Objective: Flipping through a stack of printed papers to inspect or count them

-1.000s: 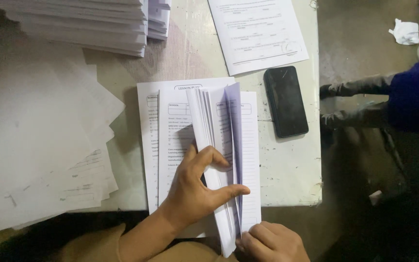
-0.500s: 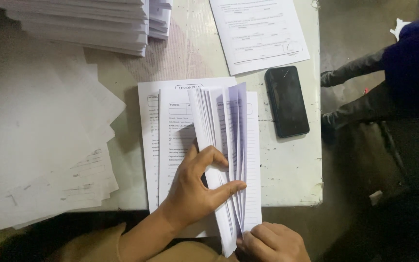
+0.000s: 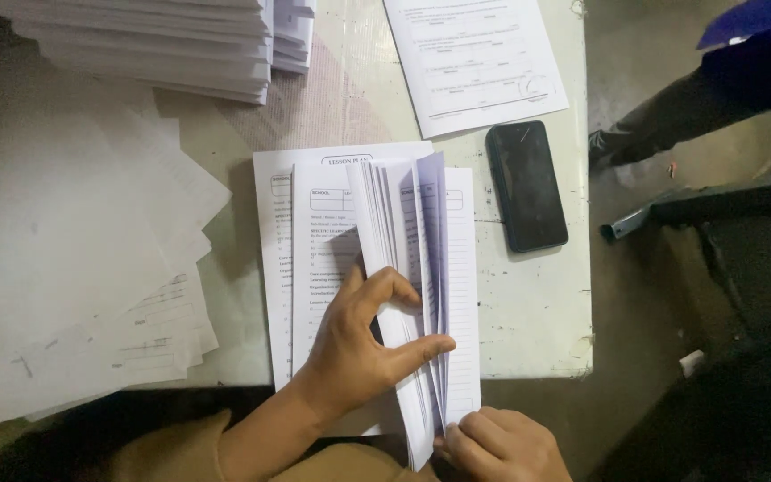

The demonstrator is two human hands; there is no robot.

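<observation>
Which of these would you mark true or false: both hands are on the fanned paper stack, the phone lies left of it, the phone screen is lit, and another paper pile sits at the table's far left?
1. Both hands are on the fanned paper stack. True: the left hand presses its leaves, the right hand grips its near end.
2. The phone lies left of it. False: it lies to the right.
3. The screen is lit. False: it is dark.
4. A paper pile sits far left. True.

phone (image 3: pixel 526 186) right, paper stacks (image 3: pixel 136 40) left, bare tabletop (image 3: pixel 528 312) between
</observation>
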